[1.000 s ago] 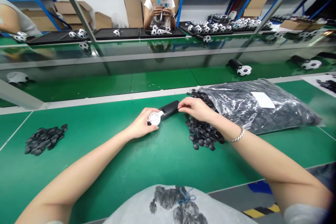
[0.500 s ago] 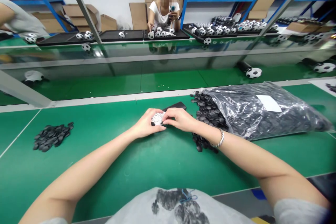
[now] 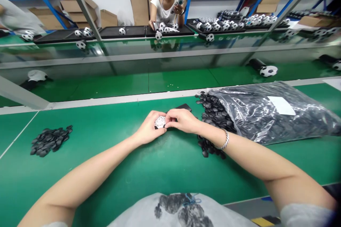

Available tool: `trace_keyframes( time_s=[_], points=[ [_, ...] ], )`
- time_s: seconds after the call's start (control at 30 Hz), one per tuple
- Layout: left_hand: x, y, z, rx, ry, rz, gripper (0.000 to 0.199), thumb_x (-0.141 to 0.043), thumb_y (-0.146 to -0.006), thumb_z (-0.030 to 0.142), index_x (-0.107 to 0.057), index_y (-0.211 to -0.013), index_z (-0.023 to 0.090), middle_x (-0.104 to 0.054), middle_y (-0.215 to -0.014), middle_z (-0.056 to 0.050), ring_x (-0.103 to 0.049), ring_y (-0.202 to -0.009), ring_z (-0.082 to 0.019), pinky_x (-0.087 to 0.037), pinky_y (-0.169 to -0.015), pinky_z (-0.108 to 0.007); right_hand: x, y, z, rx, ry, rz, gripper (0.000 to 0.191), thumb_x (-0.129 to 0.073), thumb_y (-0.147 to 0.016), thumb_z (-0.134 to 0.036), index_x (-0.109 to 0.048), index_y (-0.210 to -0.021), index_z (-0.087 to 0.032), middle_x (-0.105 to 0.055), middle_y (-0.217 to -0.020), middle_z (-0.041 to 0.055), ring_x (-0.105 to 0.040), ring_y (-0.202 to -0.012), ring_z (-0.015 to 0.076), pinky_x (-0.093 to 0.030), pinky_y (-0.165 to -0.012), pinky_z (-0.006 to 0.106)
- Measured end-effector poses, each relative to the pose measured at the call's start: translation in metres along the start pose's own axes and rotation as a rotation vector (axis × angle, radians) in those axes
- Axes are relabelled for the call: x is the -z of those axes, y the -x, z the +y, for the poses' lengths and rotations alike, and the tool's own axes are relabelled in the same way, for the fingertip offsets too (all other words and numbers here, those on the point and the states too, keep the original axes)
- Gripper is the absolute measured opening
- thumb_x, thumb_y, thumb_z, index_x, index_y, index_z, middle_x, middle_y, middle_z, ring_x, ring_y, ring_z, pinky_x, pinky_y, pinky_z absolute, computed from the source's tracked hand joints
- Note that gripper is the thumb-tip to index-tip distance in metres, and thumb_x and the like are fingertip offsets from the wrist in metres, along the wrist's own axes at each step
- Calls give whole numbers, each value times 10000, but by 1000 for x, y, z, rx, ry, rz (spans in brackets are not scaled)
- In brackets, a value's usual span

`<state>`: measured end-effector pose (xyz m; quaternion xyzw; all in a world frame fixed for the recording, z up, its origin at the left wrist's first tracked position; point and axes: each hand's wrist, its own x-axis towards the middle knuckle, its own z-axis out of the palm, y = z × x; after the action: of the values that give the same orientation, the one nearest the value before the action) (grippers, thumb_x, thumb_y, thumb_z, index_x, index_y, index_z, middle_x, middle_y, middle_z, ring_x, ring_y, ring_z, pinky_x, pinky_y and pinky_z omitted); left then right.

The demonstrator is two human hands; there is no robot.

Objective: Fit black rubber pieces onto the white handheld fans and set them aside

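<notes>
My left hand (image 3: pixel 151 127) is curled around a small white-and-black soccer ball (image 3: pixel 160 122) just above the green table. A black handle-like piece (image 3: pixel 183 107) extends behind my fingers, apparently joined to the ball, though the joint is hidden. With thumb and forefinger pinched together, my right hand (image 3: pixel 181 120) touches the ball's right side; whatever lies between those fingertips is too small to make out. Close to the right wrist spreads a heap of black flat pieces (image 3: pixel 215 110), spilling from a clear plastic bag (image 3: pixel 274 113) full of them.
A smaller pile of black pieces (image 3: pixel 51 140) lies to the left. Beyond the table edge runs a green conveyor (image 3: pixel 122 81) carrying soccer balls on black handles (image 3: pixel 268 71). Across it, a person (image 3: pixel 166 7) sits behind black trays (image 3: pixel 110 33) of balls. A metal post (image 3: pixel 23 92) stands at left.
The ball has turned slightly in my left hand, and my right fingertips stay at its side. Balls on the conveyor sit farther right in view. The person opposite has turned their head.
</notes>
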<state>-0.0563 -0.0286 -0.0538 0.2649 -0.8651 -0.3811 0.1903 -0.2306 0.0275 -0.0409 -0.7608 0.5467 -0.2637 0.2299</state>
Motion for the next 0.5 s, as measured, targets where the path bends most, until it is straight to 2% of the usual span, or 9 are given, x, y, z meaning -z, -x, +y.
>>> trace_keyframes(
  time_s=[0.17,0.27,0.33,0.4,0.5],
  points=[
    [-5,2,0,-21,14,55,386,-586,-652,153,-517,-1030,194,-505,-1016,-29,-472,-1003,-181,-371,-910,-316,-2,2,-1,-5,20,38,127,-634,-734,-266,-575,-744,-154,-555,-728,-5,-485,-647,81,-356,-598,183],
    [0,-16,-7,-30,26,103,407,-601,-625,133,-529,-1020,202,-512,-1018,-19,-493,-984,-170,-383,-900,-291,12,20,-10,13,-11,127,144,-605,-755,-278,-550,-817,-159,-542,-833,22,-502,-710,94,-405,-670,206],
    [11,-42,-19,31,-22,203,416,-604,-631,148,-524,-1033,218,-511,-1032,-12,-511,-962,-159,-400,-877,-273,27,44,-17,31,-33,153,120,-556,-793,-273,-532,-838,-165,-540,-886,40,-511,-788,108,-425,-723,214],
    [29,-77,-36,131,-121,358,411,-600,-661,200,-510,-1061,234,-500,-1059,-15,-511,-975,-160,-405,-874,-266,37,77,-18,-9,-7,177,101,-494,-831,-269,-530,-827,-175,-546,-907,51,-522,-850,118,-438,-765,214],
    [56,-129,-66,221,-203,531,427,-560,-717,269,-466,-1126,191,-448,-1136,-86,-448,-1095,-220,-354,-939,-335,36,130,-3,-115,108,261,132,-468,-838,-275,-558,-783,-195,-579,-877,47,-559,-860,123,-463,-767,185]
  ],
)
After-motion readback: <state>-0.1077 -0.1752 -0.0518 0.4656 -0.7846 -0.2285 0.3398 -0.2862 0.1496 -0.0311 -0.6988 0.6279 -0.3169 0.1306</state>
